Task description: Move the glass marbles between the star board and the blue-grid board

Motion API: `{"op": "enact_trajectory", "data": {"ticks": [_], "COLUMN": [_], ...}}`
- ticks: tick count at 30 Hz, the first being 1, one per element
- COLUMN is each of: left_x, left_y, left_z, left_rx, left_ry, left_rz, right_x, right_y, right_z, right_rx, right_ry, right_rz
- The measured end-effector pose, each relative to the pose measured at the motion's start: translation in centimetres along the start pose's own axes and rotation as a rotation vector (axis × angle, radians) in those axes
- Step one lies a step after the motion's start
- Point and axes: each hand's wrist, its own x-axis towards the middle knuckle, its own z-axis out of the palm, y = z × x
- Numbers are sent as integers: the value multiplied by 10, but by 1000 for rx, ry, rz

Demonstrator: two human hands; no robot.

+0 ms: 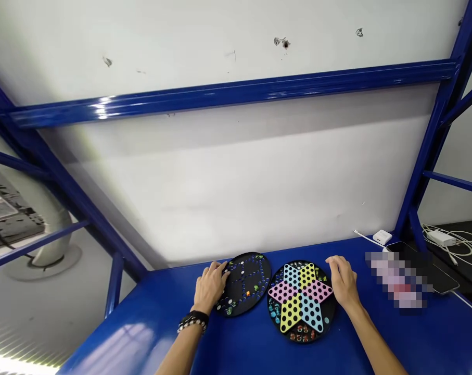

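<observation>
At the left rim of a round black game board (245, 285) is my left hand (211, 285). Its fingers are bent over the rim and close on it; a dark band and a beaded bracelet circle the wrist. Small marbles, an orange cube (248, 294) and light discs lie on this board. Beside it rests a Chinese checkers board (300, 298) with a star in yellow, pink and blue, dotted with black holes. Marbles sit in the pockets around its star. My right hand (343, 281) is just past its right rim, fingers loosely bent and apart, with nothing visible in it.
Both boards are on a blue table (142, 323) with a white wall behind. A blue metal frame (236, 94) rises around it. On the right are a phone (442, 276), a white charger (382, 237), a blurred patch (399, 281) and tangled white cables (466, 237).
</observation>
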Motion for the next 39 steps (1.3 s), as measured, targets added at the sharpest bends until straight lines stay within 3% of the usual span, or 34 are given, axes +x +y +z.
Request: {"op": "enact_trajectory", "data": {"ticks": [10, 15, 18, 21, 24, 27, 32, 39], "left_x": [7, 3, -12, -36, -55, -62, -58, -58], "left_y": [15, 28, 68, 131, 194, 238, 272, 281], "left_z": [5, -5, -18, -26, -22, -8, 11, 13], "left_rx": [29, -30, -105, -278, -231, -110, -69, -159], "left_ry": [-48, -50, -7, -22, -132, -214, -225, -159], "left_rz": [24, 100, 177, 416, 585, 642, 637, 615], "right_x": [0, -3, -4, -3, -1, -1, -3, -3], "right_y": [1, -4, -2, 3, 6, 5, 0, 0], "right_z": [1, 0, 1, 3, 5, 6, 5, 4], "right_rx": [-9, 2, -8, -28, -50, -59, -81, -62], "right_ry": [-38, -47, -61, -73, -84, -71, -47, -24], "right_rz": [-7, -27, -36, -47, -48, -68, -89, -55]}}
